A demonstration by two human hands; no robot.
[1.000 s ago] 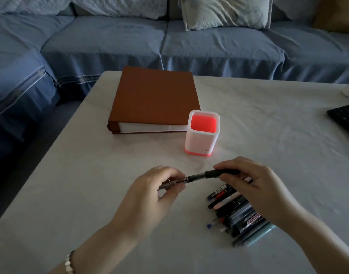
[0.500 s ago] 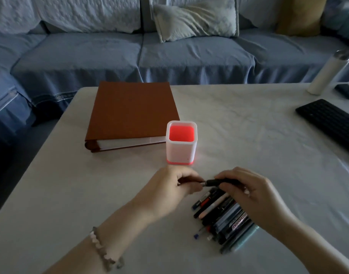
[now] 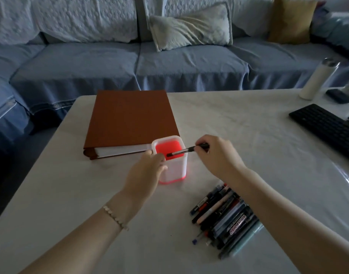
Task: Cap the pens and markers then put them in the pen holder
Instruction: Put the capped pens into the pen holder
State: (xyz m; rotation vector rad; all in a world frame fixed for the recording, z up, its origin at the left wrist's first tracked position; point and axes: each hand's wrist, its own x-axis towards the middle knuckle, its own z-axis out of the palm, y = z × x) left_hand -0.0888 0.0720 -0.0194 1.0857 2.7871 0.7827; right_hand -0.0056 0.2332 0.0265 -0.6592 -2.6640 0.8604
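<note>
A white pen holder with a red inside stands mid-table. My left hand wraps its left side and grips it. My right hand pinches a black capped pen by its far end; the pen lies nearly level, its other end over the holder's red opening. A pile of several pens and markers lies on the table near my right forearm.
A thick brown binder lies just behind the holder on the white table. A black keyboard, a white bottle and a small dark object sit at the right. A blue sofa runs beyond the far edge.
Both hands joined the pen's parts above the pile, then rose toward the holder. My left hand let go of the pen and took the holder; my right hand carried the pen over it.
</note>
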